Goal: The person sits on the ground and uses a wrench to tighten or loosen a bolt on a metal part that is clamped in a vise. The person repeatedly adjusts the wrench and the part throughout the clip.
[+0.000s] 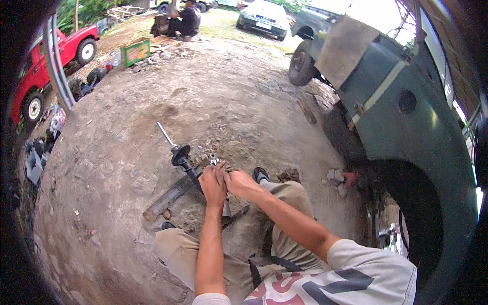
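A shock absorber strut (pixel 192 172) lies slanted on the ground before me, with its bright rod (pixel 163 133) at the far left and a round black spring seat (pixel 181 154) below the rod. My left hand (pixel 213 184) is closed over or beside the strut's body, its fingers bunched together. Against it presses my right hand (pixel 239 183), also closed, fingertips meeting the left ones. Just beyond the fingers shows a small shiny metal part (pixel 214 159). What the fingers grip is hidden. A grey metal end (pixel 226 209) sticks out below my left wrist.
A wooden plank (pixel 165 199) lies under the strut. My knees and sandalled feet flank the work. To the right stands a dark green vehicle body (pixel 406 117). A red vehicle (pixel 66 51), a green crate (pixel 135 52), a seated person (pixel 185 21) and a light car (pixel 264 19) are farther off.
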Tool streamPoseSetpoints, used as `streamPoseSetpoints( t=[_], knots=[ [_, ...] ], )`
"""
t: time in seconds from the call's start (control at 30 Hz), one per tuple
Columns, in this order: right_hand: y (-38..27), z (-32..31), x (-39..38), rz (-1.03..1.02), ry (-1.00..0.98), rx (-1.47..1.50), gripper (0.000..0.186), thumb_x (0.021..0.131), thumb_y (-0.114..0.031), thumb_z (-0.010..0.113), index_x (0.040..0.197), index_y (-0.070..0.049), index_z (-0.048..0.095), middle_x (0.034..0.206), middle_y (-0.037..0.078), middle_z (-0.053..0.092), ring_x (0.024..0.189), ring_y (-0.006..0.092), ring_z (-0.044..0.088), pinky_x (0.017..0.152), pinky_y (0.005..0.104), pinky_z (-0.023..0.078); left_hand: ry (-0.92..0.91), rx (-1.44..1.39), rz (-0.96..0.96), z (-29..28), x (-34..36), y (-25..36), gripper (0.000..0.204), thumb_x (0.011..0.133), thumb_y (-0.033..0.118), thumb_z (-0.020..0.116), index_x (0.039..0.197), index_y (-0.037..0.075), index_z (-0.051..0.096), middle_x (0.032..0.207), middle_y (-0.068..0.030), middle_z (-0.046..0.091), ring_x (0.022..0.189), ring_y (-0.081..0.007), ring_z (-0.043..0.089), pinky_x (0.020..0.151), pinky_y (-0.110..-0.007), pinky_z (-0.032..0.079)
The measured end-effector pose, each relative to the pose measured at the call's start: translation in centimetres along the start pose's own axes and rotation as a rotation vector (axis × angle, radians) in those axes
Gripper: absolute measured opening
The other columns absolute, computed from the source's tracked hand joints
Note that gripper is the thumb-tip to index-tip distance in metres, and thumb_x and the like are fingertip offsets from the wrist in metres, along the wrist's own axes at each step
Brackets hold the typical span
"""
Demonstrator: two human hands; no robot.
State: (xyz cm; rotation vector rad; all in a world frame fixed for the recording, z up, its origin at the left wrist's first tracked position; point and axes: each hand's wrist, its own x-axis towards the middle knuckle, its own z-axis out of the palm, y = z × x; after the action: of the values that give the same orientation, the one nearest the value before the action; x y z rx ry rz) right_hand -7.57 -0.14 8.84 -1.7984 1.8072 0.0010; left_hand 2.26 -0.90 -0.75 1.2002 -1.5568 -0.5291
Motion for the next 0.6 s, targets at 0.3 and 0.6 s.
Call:
streamPoseSetpoints(
  t=[0.3, 0.6],
  knots=[
    [-0.7, -0.2, -1.1, 0.064, -0.027, 0.024, 0.041, 0.096, -0.025, 0.036, 0.097, 0.005, 0.063, 0.105, 0.033, 0.06, 0.102, 0.045, 0.058, 0.086, 0.0494, 0.045, -0.081, 0.076, -0.056, -0.9, -0.2, 0.5, 0.028, 0.09, 0.021, 0.054, 0.113, 0.015, 0.068, 0.097, -0.0118, 0.063, 0.097, -0.0299, 0.058, 0.084, -0.042, 0.04],
    [0.0, 0.4, -1.6, -0.119, 0.238, 0.03, 0.046, 0.1, -0.032, 0.034, 0.107, 0.003, 0.064, 0.105, 0.025, 0.065, 0.105, 0.0406, 0.06, 0.092, 0.0439, 0.043, 0.073, 0.033, -0.049, -0.1, -0.1, 0.2, 0.029, 0.094, 0.026, 0.049, 0.116, 0.017, 0.066, 0.1, -0.0107, 0.061, 0.098, -0.0287, 0.056, 0.085, -0.042, 0.038]
  ],
)
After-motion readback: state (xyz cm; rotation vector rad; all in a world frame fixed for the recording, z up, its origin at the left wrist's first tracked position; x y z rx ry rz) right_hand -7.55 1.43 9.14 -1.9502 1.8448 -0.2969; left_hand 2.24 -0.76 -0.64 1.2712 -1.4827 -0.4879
